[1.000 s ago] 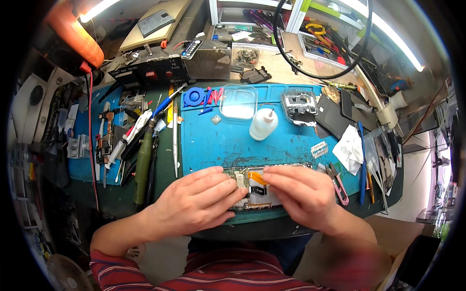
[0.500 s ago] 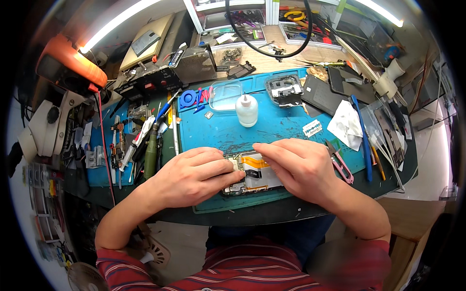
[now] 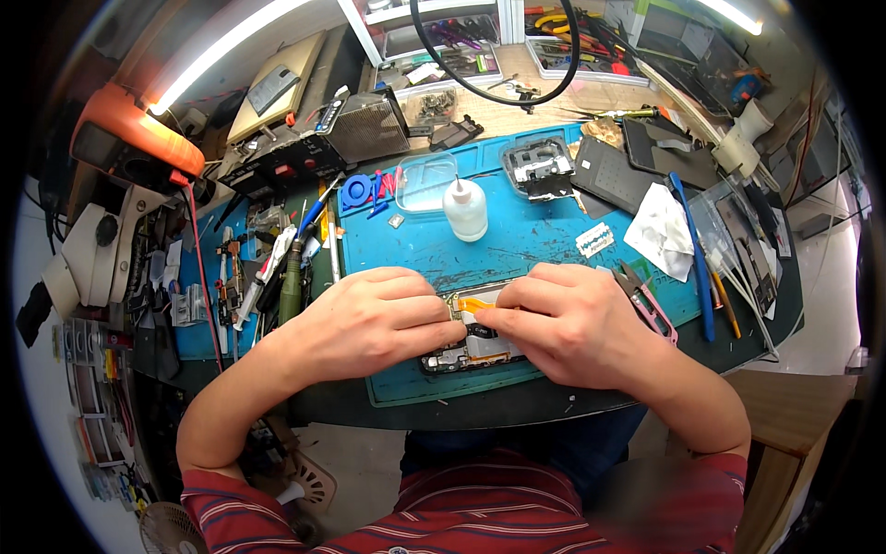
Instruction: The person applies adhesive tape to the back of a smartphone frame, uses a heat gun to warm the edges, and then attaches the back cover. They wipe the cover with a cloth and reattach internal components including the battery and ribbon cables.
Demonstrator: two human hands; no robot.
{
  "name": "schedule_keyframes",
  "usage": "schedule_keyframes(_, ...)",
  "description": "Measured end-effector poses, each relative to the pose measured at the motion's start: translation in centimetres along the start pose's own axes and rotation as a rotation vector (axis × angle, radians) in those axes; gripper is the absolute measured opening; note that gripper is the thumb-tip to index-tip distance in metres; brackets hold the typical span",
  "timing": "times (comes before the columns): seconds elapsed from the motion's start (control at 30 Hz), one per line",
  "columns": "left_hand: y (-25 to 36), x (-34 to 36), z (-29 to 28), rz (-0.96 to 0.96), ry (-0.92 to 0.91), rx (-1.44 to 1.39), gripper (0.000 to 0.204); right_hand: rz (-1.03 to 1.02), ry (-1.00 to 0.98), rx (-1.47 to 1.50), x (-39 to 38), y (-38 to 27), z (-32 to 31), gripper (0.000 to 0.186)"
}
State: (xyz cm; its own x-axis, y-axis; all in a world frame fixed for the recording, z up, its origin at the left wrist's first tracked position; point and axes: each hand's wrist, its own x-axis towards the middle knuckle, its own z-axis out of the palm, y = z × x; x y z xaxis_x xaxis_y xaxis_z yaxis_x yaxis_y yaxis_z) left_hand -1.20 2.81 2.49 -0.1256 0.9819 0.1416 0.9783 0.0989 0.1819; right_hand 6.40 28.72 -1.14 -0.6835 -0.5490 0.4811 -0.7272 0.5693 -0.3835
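Note:
An opened phone (image 3: 441,363) lies on the blue mat (image 3: 397,254) in front of me, its inside facing up. An orange flex cable (image 3: 474,303) and a black strip (image 3: 482,331) cross its pale inner part. My left hand (image 3: 374,319) is closed over the phone's left end, fingertips on it near the strip. Over the right part, my right hand (image 3: 577,323) has its fingers pressed together, their tips on the orange cable. The right hand covers the phone's far right end.
A white squeeze bottle (image 3: 465,214) stands beyond the phone. A razor blade (image 3: 595,240), pink-handled nippers (image 3: 649,305), white tissue (image 3: 661,231) and a blue pry tool (image 3: 694,268) lie to the right. Several tools, including a green-handled one (image 3: 291,291), lie left.
My right hand's fingertips have come down and nearer, from the phone's far edge onto the orange flex cable. My left hand stays at the phone's left end, fingers more curled.

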Motion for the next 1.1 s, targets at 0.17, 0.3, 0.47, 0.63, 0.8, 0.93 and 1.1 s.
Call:
schedule_keyframes(0.17,-0.1,0.3,0.3,0.030,0.025,0.042,0.023,-0.036,-0.044,-0.009,-0.5,0.0,-0.3,0.030)
schedule_keyframes(0.3,-0.3,0.5,0.4,0.040,0.026,0.046,0.022,-0.059,-0.084,-0.048,-0.6,-0.1,-0.5,0.030)
schedule_keyframes(0.47,-0.2,0.3,0.4,0.025,0.017,0.026,0.028,-0.086,-0.130,-0.095,-0.6,-0.4,-0.7,0.031)
schedule_keyframes(0.63,0.0,0.2,0.6,0.024,0.044,0.032,0.027,-0.128,-0.145,-0.196,-0.6,-0.8,-0.7,0.030)
schedule_keyframes(0.8,0.6,0.4,0.3,0.018,0.040,0.063,0.025,-0.174,-0.083,-0.289,-0.2,-1.6,0.2,0.021)
schedule_keyframes(0.93,1.2,0.7,0.2,0.005,0.064,0.128,0.018,-0.177,-0.198,-0.336,0.1,-2.8,-0.1,0.024)
schedule_keyframes(1.1,1.5,0.8,1.0,-0.033,0.108,0.130,0.018,-0.026,-0.158,-0.122,-0.1,-2.0,-0.6,0.031)
